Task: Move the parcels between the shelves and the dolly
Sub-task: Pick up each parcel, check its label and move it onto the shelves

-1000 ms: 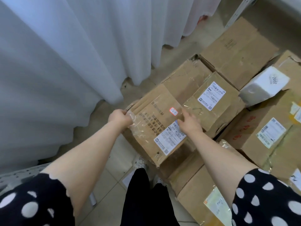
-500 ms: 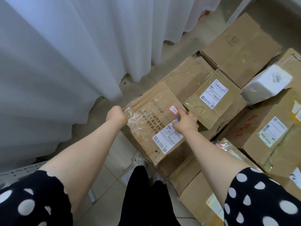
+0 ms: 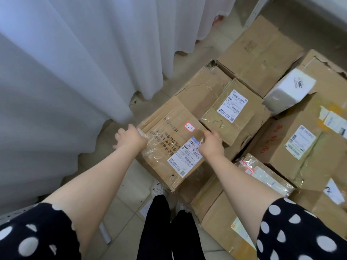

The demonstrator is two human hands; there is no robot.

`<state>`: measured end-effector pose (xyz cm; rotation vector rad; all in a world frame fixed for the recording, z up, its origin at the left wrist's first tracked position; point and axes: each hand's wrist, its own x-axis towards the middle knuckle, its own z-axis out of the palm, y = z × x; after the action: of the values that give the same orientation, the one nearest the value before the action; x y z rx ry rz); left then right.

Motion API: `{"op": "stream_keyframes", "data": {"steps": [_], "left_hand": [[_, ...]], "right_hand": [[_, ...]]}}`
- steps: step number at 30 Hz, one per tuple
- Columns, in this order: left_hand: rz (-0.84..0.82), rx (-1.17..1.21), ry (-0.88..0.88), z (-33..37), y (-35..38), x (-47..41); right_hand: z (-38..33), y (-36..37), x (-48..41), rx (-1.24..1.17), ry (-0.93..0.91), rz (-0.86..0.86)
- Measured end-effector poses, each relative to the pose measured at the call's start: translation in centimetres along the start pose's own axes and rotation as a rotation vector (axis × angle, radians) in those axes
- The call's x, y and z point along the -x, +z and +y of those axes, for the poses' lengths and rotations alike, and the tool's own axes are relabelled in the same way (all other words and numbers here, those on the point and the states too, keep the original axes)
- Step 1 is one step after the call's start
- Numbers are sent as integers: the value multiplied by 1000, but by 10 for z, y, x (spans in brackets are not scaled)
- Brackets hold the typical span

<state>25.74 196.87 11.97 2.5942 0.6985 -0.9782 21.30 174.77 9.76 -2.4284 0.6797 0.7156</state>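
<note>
Beside the parcel (image 3: 169, 126), left hand (image 3: 129, 138) spreads open while right hand (image 3: 211, 146) curls its grip over an edge.

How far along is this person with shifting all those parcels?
Done: nothing I can confirm from this view. In hand: the stickered box, left hand pressing its left edge, right hand gripping its right edge. Left: plenty, including the white parcel, the small labelled box and several big cartons around them.
</note>
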Motion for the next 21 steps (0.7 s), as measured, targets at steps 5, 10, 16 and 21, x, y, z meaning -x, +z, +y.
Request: {"op": "stream_keyframes", "data": {"steps": [5, 10, 16, 21], "left_hand": [[112, -199, 193, 28, 9, 15], [148, -225, 495, 79, 26, 13], [65, -229, 633, 141, 43, 0], [28, -241, 684, 189, 62, 0]], "right_hand": [[17, -13, 1, -107, 122, 129], [42, -25, -11, -225, 257, 179], [71, -31, -35, -386, 356, 145], [83, -30, -57, -499, 382, 114]]}}
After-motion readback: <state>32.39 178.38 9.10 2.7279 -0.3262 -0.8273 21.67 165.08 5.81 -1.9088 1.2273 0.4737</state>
